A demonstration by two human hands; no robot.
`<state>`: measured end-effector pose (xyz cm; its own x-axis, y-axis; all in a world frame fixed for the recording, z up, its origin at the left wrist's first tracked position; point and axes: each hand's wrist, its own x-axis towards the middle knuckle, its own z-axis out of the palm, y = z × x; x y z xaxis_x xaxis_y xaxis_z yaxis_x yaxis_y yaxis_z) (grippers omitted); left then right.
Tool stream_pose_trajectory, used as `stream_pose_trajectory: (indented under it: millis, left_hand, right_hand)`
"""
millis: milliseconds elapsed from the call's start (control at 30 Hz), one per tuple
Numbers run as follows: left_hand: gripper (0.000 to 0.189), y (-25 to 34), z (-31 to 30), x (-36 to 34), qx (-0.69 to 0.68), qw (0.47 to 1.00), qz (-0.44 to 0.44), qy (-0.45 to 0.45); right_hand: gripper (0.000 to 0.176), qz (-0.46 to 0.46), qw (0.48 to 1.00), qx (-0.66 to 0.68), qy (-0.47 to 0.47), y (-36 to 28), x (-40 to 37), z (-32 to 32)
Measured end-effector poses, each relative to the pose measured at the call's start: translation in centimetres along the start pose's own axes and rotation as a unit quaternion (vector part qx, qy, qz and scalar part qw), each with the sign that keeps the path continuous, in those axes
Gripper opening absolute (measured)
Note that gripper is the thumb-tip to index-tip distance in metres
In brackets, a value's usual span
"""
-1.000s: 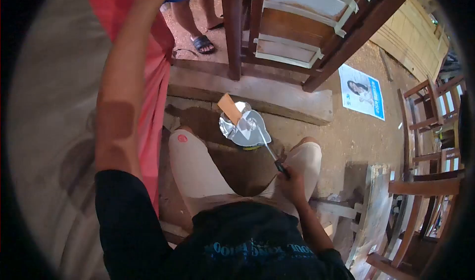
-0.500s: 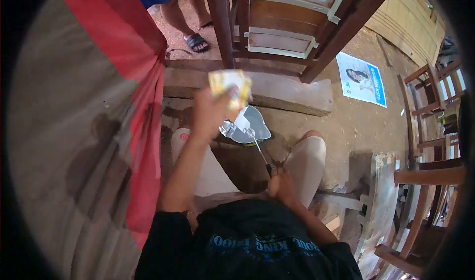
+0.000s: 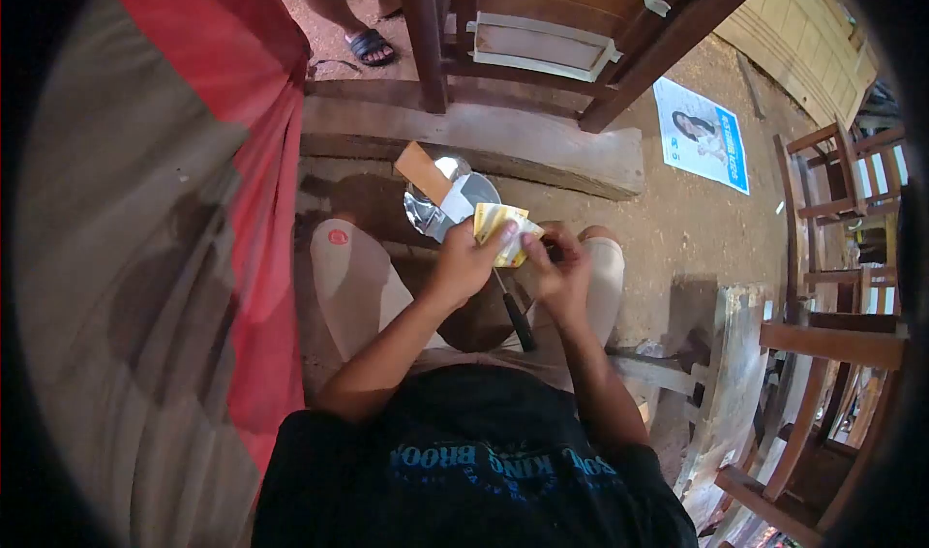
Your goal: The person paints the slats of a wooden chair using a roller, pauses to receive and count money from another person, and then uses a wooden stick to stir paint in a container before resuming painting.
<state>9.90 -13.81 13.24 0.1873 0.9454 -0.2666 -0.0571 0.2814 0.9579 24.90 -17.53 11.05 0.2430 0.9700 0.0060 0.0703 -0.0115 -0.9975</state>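
My left hand (image 3: 466, 262) grips the left side of a yellow-and-white packet (image 3: 503, 233), thumb on top. My right hand (image 3: 563, 269) pinches the packet's right edge between thumb and fingers. Just beyond the hands a grey container (image 3: 476, 192) with crumpled foil (image 3: 420, 213) at its side sits on the ground. A flat brown piece (image 3: 423, 172) with a white end lies across the container. A tool with a black handle (image 3: 519, 321) leans from the container toward my lap, and neither hand is on it.
Past the container runs a low wooden beam (image 3: 600, 161), with a dark wooden frame (image 3: 542, 74) carrying masking tape behind it. Another person's sandalled foot (image 3: 373, 48) is at the top. A red-and-grey cloth (image 3: 261, 161) hangs left; a poster (image 3: 704, 137) and wooden chairs (image 3: 832, 345) are right.
My left hand has come down and right with the packet. My right hand has let go of the black handle, moved up and taken hold of the packet.
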Motion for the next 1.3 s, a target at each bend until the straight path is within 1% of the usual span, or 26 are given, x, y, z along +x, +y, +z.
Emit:
stream_pose_trajectory:
  millis: [100, 133, 233, 333, 367, 433, 500, 600, 633, 667, 700, 733, 833, 967, 1033, 1067, 1100, 1133, 1167, 1200, 1233, 1267, 1300]
  left_hand:
    - [0.023, -1.6, 0.1, 0.7, -0.183, 0.981, -0.005, 0.069]
    - [0.021, -1.7, -0.4, 0.8, -0.104, 0.99, 0.041, 0.081]
    - [0.021, -1.4, -0.2, 0.6, -0.105, 0.991, 0.035, 0.07]
    - [0.025, -1.1, 0.2, 0.3, -0.075, 0.997, -0.012, 0.033]
    - [0.027, -0.9, 0.3, 0.1, -0.058, 0.998, -0.031, 0.023]
    - [0.027, -1.2, 0.6, 0.2, -0.054, 0.998, -0.02, 0.016]
    - [0.029, -1.0, 0.7, -0.1, -0.063, 0.998, -0.009, 0.01]
    - [0.026, -0.4, 0.8, -0.1, -0.128, 0.992, -0.001, 0.005]
    - [0.029, -0.3, 0.4, 0.1, -0.232, 0.973, -0.008, -0.02]
    - [0.032, -0.2, -0.1, 0.5, -0.331, 0.942, -0.015, -0.044]
    - [0.035, 0.0, -0.6, 0.7, -0.428, 0.901, -0.021, -0.067]
    - [0.04, 0.2, -1.0, 0.8, -0.423, 0.903, -0.005, -0.08]
    - [0.039, 1.6, -0.7, 1.1, -0.467, 0.882, 0.018, -0.061]
    - [0.04, 2.6, -0.6, 1.3, -0.42, 0.906, 0.038, -0.034]
    - [0.041, 3.1, -0.6, 1.4, -0.414, 0.91, 0.023, -0.019]
    - [0.041, 3.2, -0.8, 1.3, -0.409, 0.912, 0.026, -0.009]
    - [0.041, 1.9, -1.2, 1.7, -0.381, 0.924, 0.036, -0.024]
    - [0.038, 3.5, -1.0, 0.9, -0.359, 0.933, 0.013, 0.017]
    - [0.034, 3.0, -1.2, 1.1, -0.298, 0.954, 0.031, 0.012]
    - [0.031, 2.1, -1.4, 1.6, -0.28, 0.96, 0.01, 0.015]
    - [0.03, 0.5, -1.6, 2.2, -0.248, 0.968, 0.043, -0.01]
    - [0.029, 0.1, -1.4, 2.2, -0.188, 0.981, 0.049, -0.006]
    - [0.03, -0.4, -1.3, 2.6, -0.16, 0.986, 0.053, -0.012]
  right_hand:
    - [0.012, 0.044, 0.995, 0.091, 0.014, 0.1, 0.4, -0.5]
    - [0.011, 0.044, 0.996, 0.072, -0.007, 0.1, 0.2, -1.3]
    - [0.011, 0.062, 0.992, 0.111, -0.018, 0.0, -0.4, -1.3]
    - [0.013, 0.032, 0.992, 0.12, -0.001, -1.8, -0.4, -0.2]
    - [0.012, 0.019, 0.996, 0.089, -0.007, -1.8, -0.2, -0.4]
    - [0.011, -0.007, 0.999, 0.029, -0.023, -1.7, 0.1, -0.7]
    - [0.01, -0.028, 1.0, 0.009, 0.0, -1.4, 0.1, -0.9]
    - [0.007, -0.085, 0.996, -0.019, 0.035, -1.1, -0.2, -1.7]
    - [0.006, -0.109, 0.993, -0.028, 0.045, -1.2, -0.4, -2.0]
    - [0.006, -0.128, 0.991, -0.019, 0.03, -1.4, -0.6, -2.3]
    - [0.006, -0.147, 0.989, -0.01, 0.014, -2.1, -0.8, -2.6]
    - [0.007, -0.165, 0.986, -0.001, -0.002, -2.4, -1.0, -2.8]
    - [0.008, -0.21, 0.977, -0.027, -0.028, -2.2, -1.1, -3.3]
    - [0.008, -0.193, 0.978, -0.072, -0.039, -2.4, -1.5, -3.3]
    - [0.007, -0.186, 0.978, -0.084, -0.05, -2.4, -1.2, -3.3]
    - [0.015, -0.168, 0.98, -0.051, -0.091, -1.2, -1.2, -3.9]
    - [0.022, -0.124, 0.987, 0.003, -0.104, -0.8, -1.3, -4.2]
    - [0.028, -0.089, 0.986, 0.06, -0.124, -0.5, -1.1, -3.8]
    - [0.033, -0.03, 0.987, 0.095, -0.122, -1.0, -0.7, -3.1]
    - [0.038, 0.033, 0.984, 0.125, -0.119, -2.1, -0.4, -2.5]
    - [0.033, 0.03, 0.983, 0.124, -0.13, -3.7, 0.1, -1.1]
    - [0.03, 0.033, 0.983, 0.117, -0.138, -4.9, 0.4, 0.0]
    - [0.028, 0.056, 0.985, 0.072, -0.146, -4.1, 0.9, 0.0]
